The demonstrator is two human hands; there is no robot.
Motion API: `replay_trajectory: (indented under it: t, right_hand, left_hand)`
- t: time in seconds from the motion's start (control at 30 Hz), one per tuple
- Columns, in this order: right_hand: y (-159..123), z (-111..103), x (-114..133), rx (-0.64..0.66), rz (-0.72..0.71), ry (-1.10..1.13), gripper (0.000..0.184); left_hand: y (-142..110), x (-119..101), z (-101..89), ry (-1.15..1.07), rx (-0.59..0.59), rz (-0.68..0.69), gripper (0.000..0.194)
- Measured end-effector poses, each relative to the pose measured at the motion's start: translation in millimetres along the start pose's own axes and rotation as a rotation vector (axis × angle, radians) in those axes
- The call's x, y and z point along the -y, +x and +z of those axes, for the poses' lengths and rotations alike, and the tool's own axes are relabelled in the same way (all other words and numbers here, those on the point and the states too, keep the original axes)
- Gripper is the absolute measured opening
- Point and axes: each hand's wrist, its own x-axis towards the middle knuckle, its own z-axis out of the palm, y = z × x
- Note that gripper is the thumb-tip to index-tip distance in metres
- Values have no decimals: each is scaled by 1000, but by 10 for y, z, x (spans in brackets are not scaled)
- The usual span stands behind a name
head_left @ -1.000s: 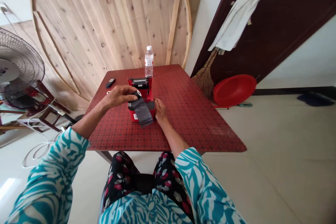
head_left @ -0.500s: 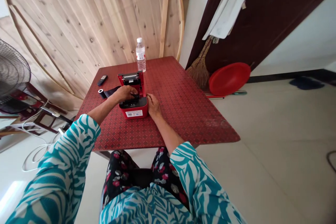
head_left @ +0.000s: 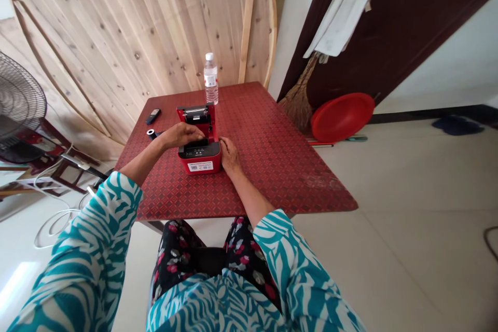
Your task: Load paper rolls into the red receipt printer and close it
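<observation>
A red and black label printer [head_left: 199,158] stands on the table with its lid [head_left: 196,114] raised at the back. Over its open compartment is my left hand [head_left: 181,135], fingers bent and close together; whatever lies under the fingertips is hidden. My right hand [head_left: 230,155] grips the printer's right side, its fingertips partly out of sight. Just left of the printer, behind my left wrist, lies a black roll [head_left: 151,135] with a white core; my left hand and forearm cover most of what is beside it.
The table [head_left: 264,166] has a red patterned cover. At its back stands a clear water bottle [head_left: 210,80]; a small black remote [head_left: 153,116] lies at the far left. A fan [head_left: 19,109] is on the left. A broom [head_left: 299,98] and red basin [head_left: 342,116] are on the right.
My left hand has risen slightly out of the printer's compartment, and its fingers are straighter. The dark strip by the roll is now mostly covered. My right hand stays on the printer's side.
</observation>
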Motion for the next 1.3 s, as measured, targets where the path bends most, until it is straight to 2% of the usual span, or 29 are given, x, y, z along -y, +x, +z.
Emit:
replay_trajectory:
  t: [0.1, 0.17, 0.27, 0.4, 0.6, 0.73, 0.87, 0.97, 1.07, 1.2, 1.3]
  right_hand:
    - [-2, -15, -4, 11, -2, 14, 30]
    - [-4, -23, -1, 10, -2, 15, 30]
    - [-6, -30, 20, 3, 10, 9, 31]
    - [-20, -34, 64, 12, 30, -3, 34]
    - [-4, -44, 69, 11, 102, 42, 38]
    - [377, -43, 138, -3, 162, 93, 47]
    - [917, 36, 351, 80, 34, 136, 51]
    - [1062, 95, 488, 132, -39, 139, 52]
    - [917, 78, 532, 135, -77, 119, 53]
    - [541, -25, 512, 104, -136, 52, 52]
    - [282, -86, 475, 52, -210, 18, 52]
  left_hand:
    - [-259, -69, 48, -103, -75, -27, 45]
    - [-380, -98, 92, -135, -90, -20, 49]
    - [-447, -102, 161, -92, -146, 64, 40]
    - [-417, -84, 239, -29, -245, 123, 29]
    - [-448, -40, 316, 2, -278, 261, 23]
    - [-493, -7, 351, 80, -278, 378, 22]
    - [-531, -24, 366, 179, -289, 353, 25]
    - [-565, -48, 379, 238, -283, 313, 28]
    - [-608, -73, 412, 309, -318, 328, 28]
    - [-666, -110, 466, 422, -477, 334, 23]
    - [-696, -100, 481, 463, -523, 327, 24]
